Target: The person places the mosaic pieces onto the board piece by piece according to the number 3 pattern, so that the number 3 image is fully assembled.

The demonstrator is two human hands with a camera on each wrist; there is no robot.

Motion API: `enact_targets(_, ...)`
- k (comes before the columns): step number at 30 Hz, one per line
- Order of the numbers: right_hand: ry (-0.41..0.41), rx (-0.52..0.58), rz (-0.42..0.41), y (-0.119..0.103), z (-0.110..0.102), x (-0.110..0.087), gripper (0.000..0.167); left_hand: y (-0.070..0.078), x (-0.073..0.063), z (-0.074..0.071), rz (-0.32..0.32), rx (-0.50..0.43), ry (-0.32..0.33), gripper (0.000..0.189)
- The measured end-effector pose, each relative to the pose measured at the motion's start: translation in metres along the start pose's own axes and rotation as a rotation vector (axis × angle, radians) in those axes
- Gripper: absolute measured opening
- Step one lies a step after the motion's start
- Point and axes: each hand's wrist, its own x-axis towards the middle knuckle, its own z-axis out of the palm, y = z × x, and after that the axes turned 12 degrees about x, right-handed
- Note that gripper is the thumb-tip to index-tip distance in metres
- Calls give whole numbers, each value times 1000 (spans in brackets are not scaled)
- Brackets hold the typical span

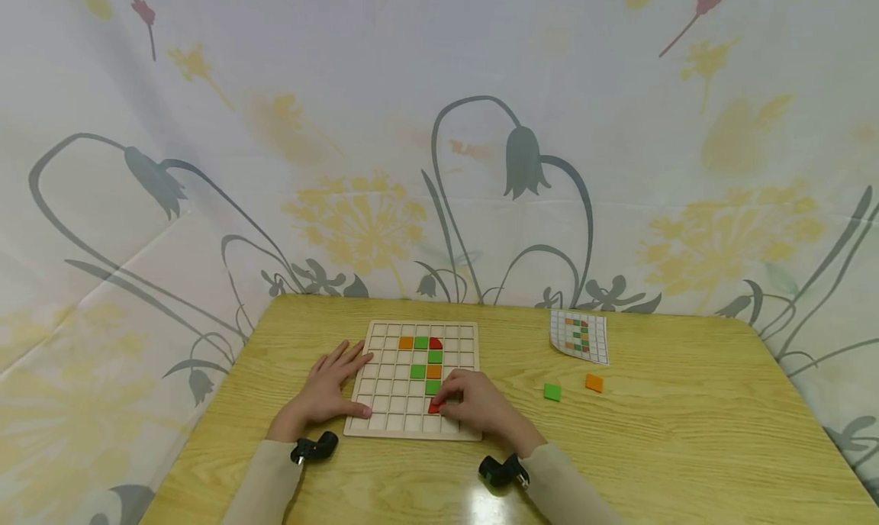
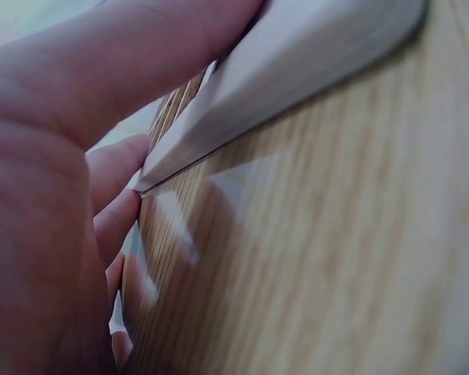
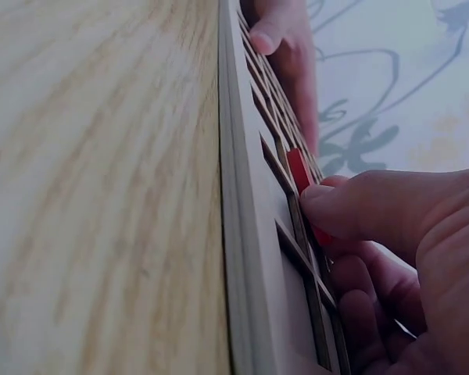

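A wooden grid board (image 1: 380, 403) lies on the table, with several green and orange square tiles and a red rounded-corner tile (image 1: 436, 343) in its cells. My right hand (image 1: 477, 404) pinches another red tile (image 1: 434, 407) over a cell below the lowest green tile (image 1: 433, 388). In the right wrist view, thumb and fingers grip this red tile (image 3: 299, 170), which stands tilted at the grid; its lower part is hidden by the thumb. My left hand (image 1: 326, 388) rests at the board's left edge, fingers spread and straight, thumb on the rim.
To the right of the board, a loose green tile (image 1: 552, 391) and an orange tile (image 1: 594, 383) lie on the wooden table (image 1: 687, 418). Behind them is a printed pattern sheet (image 1: 597, 342) with a curled edge. A flower-patterned cloth (image 1: 384, 128) hangs behind the table.
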Motion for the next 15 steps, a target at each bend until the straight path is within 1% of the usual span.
enact_targets(7,24,13,12,-3,2,-1,11,-1,0,1,-9,4,-8,101)
enact_targets(11,35,9,-4,-3,4,0,9,-1,0,1,-11,2,-8,101)
enact_targets(15,35,-6,21,-4,5,1,8,-1,0,1,-9,-4,-7,102)
